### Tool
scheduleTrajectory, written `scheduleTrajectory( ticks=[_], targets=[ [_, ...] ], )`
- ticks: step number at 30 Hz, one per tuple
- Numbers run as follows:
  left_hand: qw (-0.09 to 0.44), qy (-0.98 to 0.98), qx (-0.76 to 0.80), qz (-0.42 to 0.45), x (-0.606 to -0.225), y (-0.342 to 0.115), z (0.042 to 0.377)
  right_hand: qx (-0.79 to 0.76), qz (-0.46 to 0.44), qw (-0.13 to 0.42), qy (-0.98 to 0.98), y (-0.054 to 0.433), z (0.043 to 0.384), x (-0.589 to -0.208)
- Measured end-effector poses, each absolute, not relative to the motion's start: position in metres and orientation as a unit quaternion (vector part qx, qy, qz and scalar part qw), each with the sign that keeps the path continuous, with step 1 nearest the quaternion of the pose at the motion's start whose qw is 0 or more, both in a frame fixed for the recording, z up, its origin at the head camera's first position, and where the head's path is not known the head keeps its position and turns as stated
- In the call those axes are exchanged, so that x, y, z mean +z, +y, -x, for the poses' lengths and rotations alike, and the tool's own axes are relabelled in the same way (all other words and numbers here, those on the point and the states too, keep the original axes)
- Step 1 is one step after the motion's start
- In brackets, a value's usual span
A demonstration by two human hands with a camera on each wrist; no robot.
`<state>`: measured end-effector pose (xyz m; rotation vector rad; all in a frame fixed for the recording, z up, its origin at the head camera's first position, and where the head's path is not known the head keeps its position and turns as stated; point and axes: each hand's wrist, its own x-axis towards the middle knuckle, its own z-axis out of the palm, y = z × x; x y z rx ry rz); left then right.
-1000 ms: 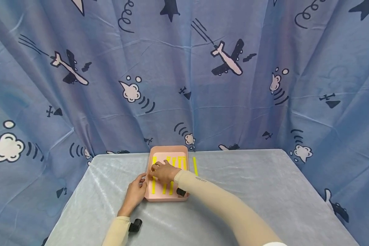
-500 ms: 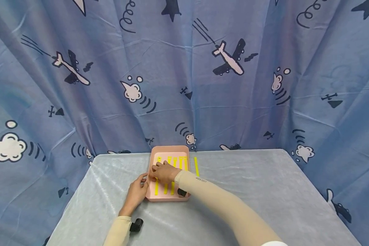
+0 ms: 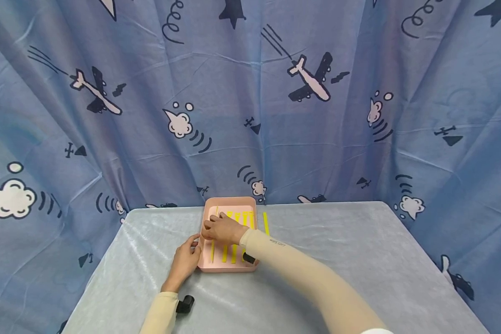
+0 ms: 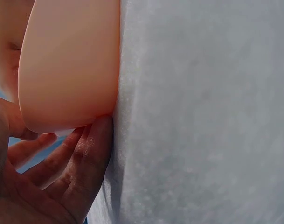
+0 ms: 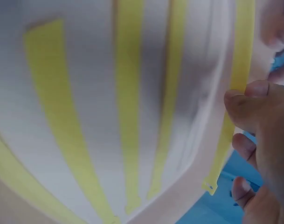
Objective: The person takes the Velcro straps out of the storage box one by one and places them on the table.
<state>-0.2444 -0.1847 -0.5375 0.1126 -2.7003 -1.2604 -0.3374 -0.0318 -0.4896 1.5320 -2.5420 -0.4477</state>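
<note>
A shallow pink tray (image 3: 229, 268) stands near the table's back edge, with several flat yellow strips (image 3: 234, 253) lengthwise in it. My right hand (image 3: 224, 229) reaches over it from the right and pinches the leftmost yellow strip (image 5: 243, 42) between thumb and fingers, near the tray's left wall. In the right wrist view that strip is raised beside the wall, and its end has a small hole and a notch. My left hand (image 3: 185, 261) rests at the tray's left side. In the left wrist view, its fingertips (image 4: 102, 128) touch the outer wall.
Another yellow strip (image 3: 266, 223) lies on the grey cloth-covered table (image 3: 334, 260) just right of the tray. A blue printed curtain (image 3: 217, 93) hangs behind. Dark wrist cameras (image 3: 185, 304) are worn on both arms.
The leftmost strip has turned from its broad face to a thin edge in the head view, with its far end shifting upward. My right hand has risen slightly; the left stays by the tray.
</note>
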Motion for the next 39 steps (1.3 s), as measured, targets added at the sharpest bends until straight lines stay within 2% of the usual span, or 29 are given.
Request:
scheduleTrajectory(
  ticks=[15, 24, 39],
  targets=[
    [0.087, -0.905, -0.415, -0.034, -0.539, -0.187, 0.246, -0.094, -0.491, 0.081, -0.862, -0.014, 0.328, -0.464],
    [0.092, -0.901, -0.423, -0.034, -0.54, -0.185, 0.245, 0.002, -0.479, 0.076, -0.875, 0.003, 0.321, -0.455],
    [0.084, -0.899, -0.426, -0.047, -0.541, -0.183, 0.243, 0.137, -0.461, 0.127, -0.868, 0.044, 0.312, -0.448]
  ],
)
